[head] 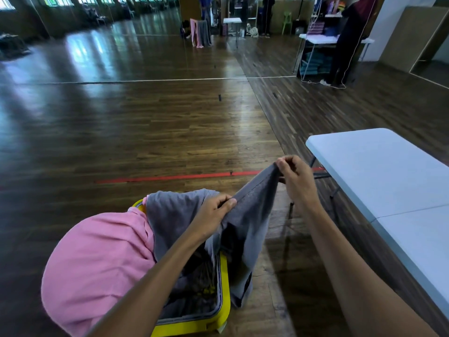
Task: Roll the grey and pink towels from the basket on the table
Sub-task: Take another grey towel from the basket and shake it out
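A yellow basket (224,300) stands on the wooden floor below me. A pink towel (97,263) drapes over its left side. A grey towel (250,215) hangs partly out over the basket's right rim. My left hand (215,212) pinches the grey towel's hemmed edge above the basket. My right hand (295,177) pinches a corner of the same edge, higher and further right. The edge stretches taut between both hands. The white folding table (379,171) stands to the right, its top bare.
Dark wooden floor with a red tape line (170,177) spreads ahead. Far back, a person (349,40) stands at another table (315,38) with stacked towels. A rack (200,32) with pink and grey cloth stands in the distance.
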The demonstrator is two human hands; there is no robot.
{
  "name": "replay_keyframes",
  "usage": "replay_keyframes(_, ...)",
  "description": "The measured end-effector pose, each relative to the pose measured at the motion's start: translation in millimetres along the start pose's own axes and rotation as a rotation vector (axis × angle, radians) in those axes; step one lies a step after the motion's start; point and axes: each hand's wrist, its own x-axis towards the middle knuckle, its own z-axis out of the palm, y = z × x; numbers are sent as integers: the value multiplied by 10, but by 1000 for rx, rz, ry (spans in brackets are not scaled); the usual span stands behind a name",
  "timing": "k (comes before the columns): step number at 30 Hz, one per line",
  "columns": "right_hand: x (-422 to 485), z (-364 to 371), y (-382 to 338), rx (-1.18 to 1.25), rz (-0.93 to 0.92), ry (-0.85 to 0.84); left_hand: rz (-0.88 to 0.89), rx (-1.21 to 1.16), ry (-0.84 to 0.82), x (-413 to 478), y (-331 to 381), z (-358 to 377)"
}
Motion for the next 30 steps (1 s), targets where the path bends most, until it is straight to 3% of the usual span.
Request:
replay_keyframes(5,143,-112,26,-121,4,55,-45,43,50,-104,-173,-109)
replay_keyframes(7,73,-22,0,-131,-53,-79,-9,90,43,-37,-41,-121)
replay_keyframes(10,-53,126,50,-163,-87,-413,59,162,-5,103,254,-105)
replay_keyframes(13,-100,173,116,-184,-65,-540,91,236,-40,200,407,-94)
replay_keyframes(19,-104,199,167,-146,-87,-475,78,198,-82,241,439,-77)
replay_keyframes(22,-69,147,102,-220,-127,-284,58,149,-63,193,373,-61)
replay_keyframes(26,73,-141,-20,-134,-29,-83,10,114,-26,58,123,-142)
replay_keyframes(28,105,-245,-61,-102,-48,-129,-6,115,-8,21,78,-182)
replay_keyframes(30,50,-202,-105,-158,-123,-289,3,126,-27,46,171,-172)
